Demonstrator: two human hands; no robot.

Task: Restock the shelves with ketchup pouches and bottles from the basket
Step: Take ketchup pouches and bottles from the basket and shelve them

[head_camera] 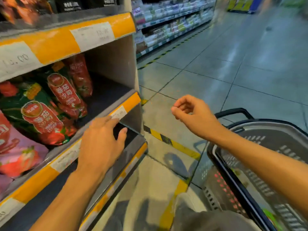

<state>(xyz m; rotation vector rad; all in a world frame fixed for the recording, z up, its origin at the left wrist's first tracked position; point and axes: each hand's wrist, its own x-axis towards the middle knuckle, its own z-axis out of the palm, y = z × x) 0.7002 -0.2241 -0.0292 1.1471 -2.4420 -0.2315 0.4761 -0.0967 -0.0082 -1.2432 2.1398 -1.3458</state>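
Red and green ketchup pouches [63,90] stand in a row on the middle shelf [106,95] at the left, with bare dark shelf to their right. My left hand [101,140] rests flat on the orange-striped front edge of that shelf, fingers spread, holding nothing. My right hand [193,114] hangs in the air over the floor between shelf and basket, fingers loosely curled with nothing in them. The black shopping basket [216,157] stands at the lower right under my right forearm; red items show through its mesh wall.
An upper shelf [66,40] with price tags overhangs the pouches. Pink pouches [18,157] sit at the far left. A lower shelf edge [133,155] juts out below. Yellow-black floor tape [175,144] runs along the aisle; another stocked shelving run [170,22] stands behind.
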